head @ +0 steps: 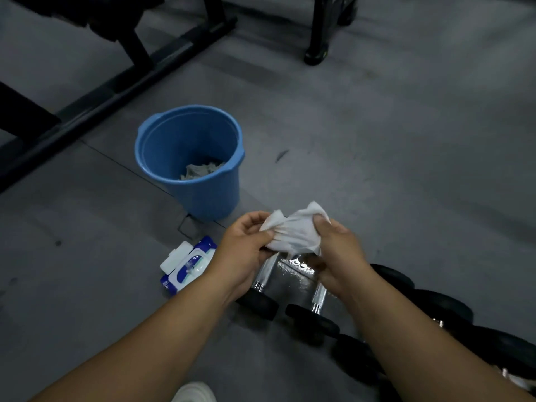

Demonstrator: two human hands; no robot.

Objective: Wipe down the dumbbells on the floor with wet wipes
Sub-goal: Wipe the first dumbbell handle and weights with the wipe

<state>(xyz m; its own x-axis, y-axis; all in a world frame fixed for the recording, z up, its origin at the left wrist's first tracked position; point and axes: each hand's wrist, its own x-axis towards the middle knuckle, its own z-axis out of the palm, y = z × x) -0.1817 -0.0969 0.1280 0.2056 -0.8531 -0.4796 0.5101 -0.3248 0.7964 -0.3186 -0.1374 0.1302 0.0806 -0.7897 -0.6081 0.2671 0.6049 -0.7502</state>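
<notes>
Grey floor (377,140), bucket (203,195) (crumpled wipes (200,169) inside), open wipe pack (185,268)

Black-headed dumbbells (311,324) with chrome handles lay side by side on the floor. A crumpled white wet wipe (293,233) was held just above them. The blue-and-white wipes pack (185,265) (lid flipped open) lay beside the leftmost.

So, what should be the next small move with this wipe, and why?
Probably bring the wet wipe down onto the chrome dumbbell handle below: both the left hand and right hand grip it, and it looks mostly clean.
</notes>
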